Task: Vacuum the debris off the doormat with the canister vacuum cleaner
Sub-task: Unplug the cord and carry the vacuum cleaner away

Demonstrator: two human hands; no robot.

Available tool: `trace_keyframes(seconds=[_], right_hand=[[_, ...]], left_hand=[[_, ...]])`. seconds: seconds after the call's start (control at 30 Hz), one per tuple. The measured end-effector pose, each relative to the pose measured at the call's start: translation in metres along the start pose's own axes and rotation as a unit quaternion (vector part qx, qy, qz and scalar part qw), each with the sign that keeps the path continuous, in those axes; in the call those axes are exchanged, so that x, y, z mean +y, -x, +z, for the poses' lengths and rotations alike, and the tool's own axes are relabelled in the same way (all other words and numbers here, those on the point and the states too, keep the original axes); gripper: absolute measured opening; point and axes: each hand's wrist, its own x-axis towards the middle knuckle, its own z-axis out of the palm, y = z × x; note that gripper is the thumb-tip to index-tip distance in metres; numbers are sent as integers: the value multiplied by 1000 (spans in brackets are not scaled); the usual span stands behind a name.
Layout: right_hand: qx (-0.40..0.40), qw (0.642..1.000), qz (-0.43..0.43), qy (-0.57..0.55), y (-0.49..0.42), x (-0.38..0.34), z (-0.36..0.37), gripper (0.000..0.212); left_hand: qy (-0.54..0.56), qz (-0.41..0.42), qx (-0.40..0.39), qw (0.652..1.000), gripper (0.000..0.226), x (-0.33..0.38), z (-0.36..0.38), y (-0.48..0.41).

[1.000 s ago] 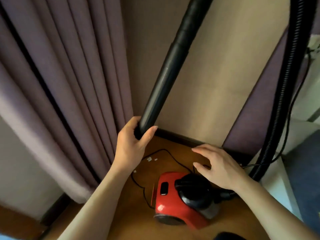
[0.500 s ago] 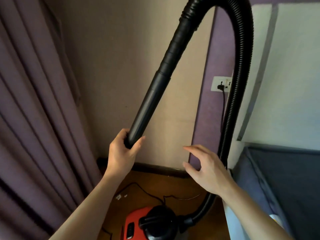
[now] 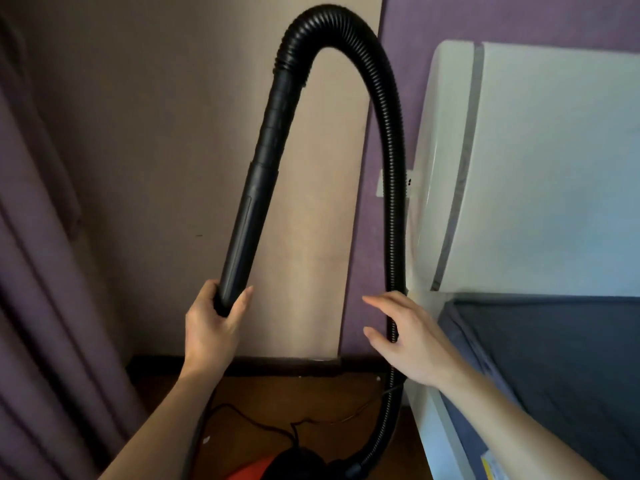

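My left hand (image 3: 211,327) grips the lower end of the black vacuum wand (image 3: 252,209), which slants up and to the right. From the wand's top a ribbed black hose (image 3: 391,140) arches over and drops down the right side to the red canister vacuum (image 3: 256,469), of which only a sliver shows at the bottom edge. My right hand (image 3: 412,337) hovers with its fingers spread in front of the hanging hose, holding nothing. No doormat or debris pile is in view.
Purple curtains (image 3: 45,271) hang on the left. A beige wall panel (image 3: 311,237) and dark baseboard (image 3: 277,362) lie ahead. A white headboard (image 3: 554,161) and a bed with a dark blue sheet (image 3: 554,375) fill the right. A black power cord (image 3: 256,420) trails over the wooden floor.
The view has tilted upward, so the canister has slid almost out of frame. My left hand has lifted the wand higher. My right hand has risen off the canister toward the hose.
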Motion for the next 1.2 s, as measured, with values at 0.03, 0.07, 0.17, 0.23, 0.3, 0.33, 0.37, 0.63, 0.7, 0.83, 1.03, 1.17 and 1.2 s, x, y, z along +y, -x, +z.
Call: trace_keyframes(seconds=[0.03,0.07,0.17,0.23,0.3,0.33,0.37,0.63,0.7,0.83,1.03,1.17,1.2], right_hand=[[10,1000,6,1,-4,0,-4,53],[24,1000,10,2,-8,0,-6,53],[60,998,21,2,-15,2,-13,51],[71,997,30,2,-18,2,-13,51],[87,996,38,2,-18,1,-14,51],[95,994,44,4,-19,1,-15,51],[102,993,53,6,-21,2,-15,52],[162,978,132,-4,-80,10,-18,49],[177,974,143,1,-99,14,-22,49],[213,965,152,29,-138,31,-24,50],[259,953,151,43,-183,62,-17,50],[277,945,165,49,-215,77,-6,54],[282,942,175,47,-224,79,-2,54]], left_hand=[[-6,-3,1,1000,28,-3,1,-1],[-15,-6,3,1000,30,-7,3,-2],[-33,-9,16,999,27,-17,4,-6],[-31,-19,32,999,27,-22,1,-13],[-32,-44,60,997,30,-26,-2,-21],[-32,-58,75,995,31,-27,-3,-25],[-35,-69,88,993,31,-29,-4,-28],[-11,-84,93,992,36,-35,6,-68],[4,-69,83,994,35,-31,13,-75],[29,-46,40,998,34,-21,41,-84],[64,-51,26,996,32,-31,82,-103],[72,-49,42,995,28,-40,99,-111],[71,-53,46,995,29,-44,103,-112]])
